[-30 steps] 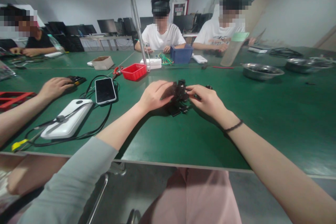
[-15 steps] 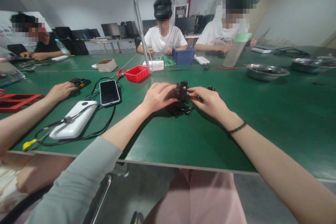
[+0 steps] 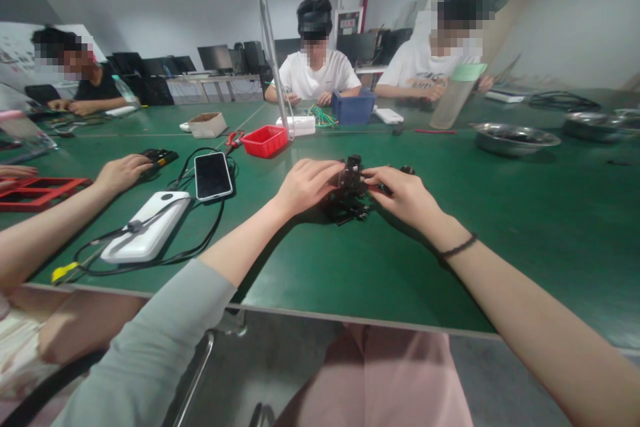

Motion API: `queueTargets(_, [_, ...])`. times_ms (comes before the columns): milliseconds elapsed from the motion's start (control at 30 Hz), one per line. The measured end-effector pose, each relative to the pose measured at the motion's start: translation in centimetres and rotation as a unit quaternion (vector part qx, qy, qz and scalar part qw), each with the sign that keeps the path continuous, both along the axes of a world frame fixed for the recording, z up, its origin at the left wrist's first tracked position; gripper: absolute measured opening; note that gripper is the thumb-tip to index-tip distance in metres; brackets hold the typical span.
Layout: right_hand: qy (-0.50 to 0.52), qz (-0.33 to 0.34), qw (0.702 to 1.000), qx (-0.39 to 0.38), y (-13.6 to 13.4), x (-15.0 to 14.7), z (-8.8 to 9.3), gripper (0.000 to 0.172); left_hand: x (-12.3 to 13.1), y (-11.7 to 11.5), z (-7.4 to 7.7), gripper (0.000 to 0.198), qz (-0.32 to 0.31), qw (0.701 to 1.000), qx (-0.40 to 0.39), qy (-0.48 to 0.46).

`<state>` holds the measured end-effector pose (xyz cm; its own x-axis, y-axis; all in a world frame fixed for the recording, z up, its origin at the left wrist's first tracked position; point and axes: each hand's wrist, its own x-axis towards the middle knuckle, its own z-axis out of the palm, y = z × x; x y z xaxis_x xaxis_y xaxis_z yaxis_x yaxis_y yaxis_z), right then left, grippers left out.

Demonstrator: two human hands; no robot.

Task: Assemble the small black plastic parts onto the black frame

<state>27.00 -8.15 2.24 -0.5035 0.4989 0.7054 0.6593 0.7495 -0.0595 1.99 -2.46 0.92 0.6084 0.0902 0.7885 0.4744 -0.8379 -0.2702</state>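
Right of the flat black smartphone (image 3: 213, 175), the left hand (image 3: 305, 187) and right hand (image 3: 403, 197) pinched a small black plastic assembly (image 3: 350, 188), fingers probably best kept steady.

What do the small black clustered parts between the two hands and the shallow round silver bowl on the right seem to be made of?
The small black clustered parts look like moulded plastic: matte black, blocky edges, no metallic glint, though too small to be sure. The shallow round silver bowl is likely stainless steel: grey brushed sheen, with bright reflections along its thin rim.
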Motion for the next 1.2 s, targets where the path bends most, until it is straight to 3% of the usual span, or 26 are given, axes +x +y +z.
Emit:
queueTargets(300, [-0.001, -0.002, 1.0, -0.004, -0.19, -0.14, 0.17, 0.012, -0.02, 0.01, -0.04, 0.031, 0.002, 0.998, -0.043, 0.035])
queueTargets(600, [-0.004, -0.002, 1.0, -0.002, -0.24, -0.22, 0.19, 0.009, -0.09, -0.05, -0.05, 0.03, -0.022, 0.999, -0.015, 0.026])
queueTargets(933, [-0.005, -0.001, 1.0, -0.005, -0.14, -0.15, 0.04, 0.011, -0.06, 0.0, -0.09, 0.031, -0.001, 0.999, -0.036, 0.036])
queueTargets(1200, [-0.002, 0.003, 1.0, 0.004, -0.14, -0.2, 0.05, 0.009, -0.09, 0.28, -0.53, 0.031, -0.023, 0.999, -0.035, 0.009])
